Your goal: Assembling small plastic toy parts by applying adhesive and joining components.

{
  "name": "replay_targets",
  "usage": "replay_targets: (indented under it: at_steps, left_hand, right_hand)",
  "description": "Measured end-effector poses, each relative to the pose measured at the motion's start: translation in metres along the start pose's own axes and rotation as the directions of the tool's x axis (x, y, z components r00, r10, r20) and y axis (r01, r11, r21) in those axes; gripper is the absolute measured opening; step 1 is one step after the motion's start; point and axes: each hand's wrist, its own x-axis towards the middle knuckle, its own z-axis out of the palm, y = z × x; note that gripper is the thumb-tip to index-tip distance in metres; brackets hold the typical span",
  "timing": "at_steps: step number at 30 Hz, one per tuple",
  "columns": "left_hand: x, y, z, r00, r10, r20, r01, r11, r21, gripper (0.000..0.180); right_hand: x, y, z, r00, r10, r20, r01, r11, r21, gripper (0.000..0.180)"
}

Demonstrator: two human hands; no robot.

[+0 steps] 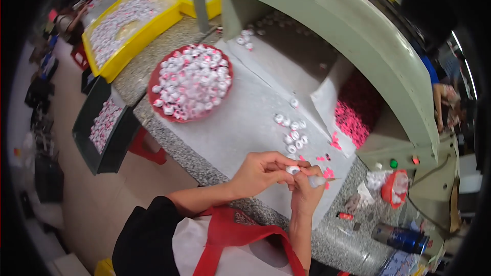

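My left hand [262,174] pinches a small white round piece [292,169] with a dark spot, close above the front part of the white paper sheet [240,128]. My right hand [306,194] meets it there, its fingers closed against the same piece. From the right hand sticks out a small translucent tool [317,180] with a thin pointed tip facing right; its exact kind is unclear. Just beyond the hands lie several loose white round pieces [292,137] with dark and pink marks. Small flat pink bits [328,173] are scattered beside the right hand.
A red bowl [153,84] heaped with white pieces stands left. Yellow trays [134,40] and a dark green bin [115,156] hold more. A grey-green arched housing [358,25] rises behind, with a pink heap [353,117] under it. Right are a red cup [389,189] and blue bottle [401,237].
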Motion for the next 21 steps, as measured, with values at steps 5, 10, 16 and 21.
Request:
replay_targets:
  at_steps: [5,10,16,21]
  left_hand:
    - [0.000,0.004,-0.021,0.999,0.021,-0.032,-0.017,0.993,0.116,0.017]
    - [-0.006,0.009,-0.031,0.999,0.020,-0.034,-0.017,0.994,0.106,0.017]
    - [0.018,0.026,-0.094,0.807,0.588,-0.065,-0.113,0.261,0.959,0.015]
    - [0.032,0.091,-0.191,0.658,0.749,-0.081,0.315,-0.176,0.933,0.021]
  right_hand:
    - [0.009,0.007,0.019,0.999,0.016,-0.041,-0.020,0.994,-0.111,0.014]
    - [0.009,0.014,0.022,0.999,0.030,0.024,-0.027,0.990,-0.140,0.010]
    - [0.023,0.032,0.021,0.985,0.011,-0.173,-0.073,0.929,-0.363,0.007]
    - [0.022,-0.001,-0.010,0.963,-0.097,-0.253,-0.020,0.906,-0.422,0.012]
